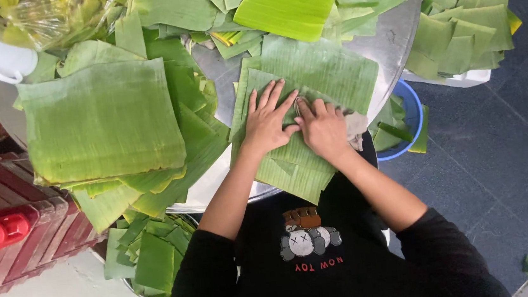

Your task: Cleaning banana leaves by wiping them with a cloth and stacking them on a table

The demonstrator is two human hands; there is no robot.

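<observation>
Pressing flat, the left hand (266,121) spreads open-fingered on a green rectangular banana leaf (302,110) at the round metal table's (394,35) near edge, while the right hand (324,127) clutches a crumpled grey cloth (354,124) against it. Farther left lies a neat leaf stack (102,121).

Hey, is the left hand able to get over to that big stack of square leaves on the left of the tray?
Probably yes. The left hand lies flat on the leaf being wiped, and only low loose leaves lie between it and the big stack.
</observation>
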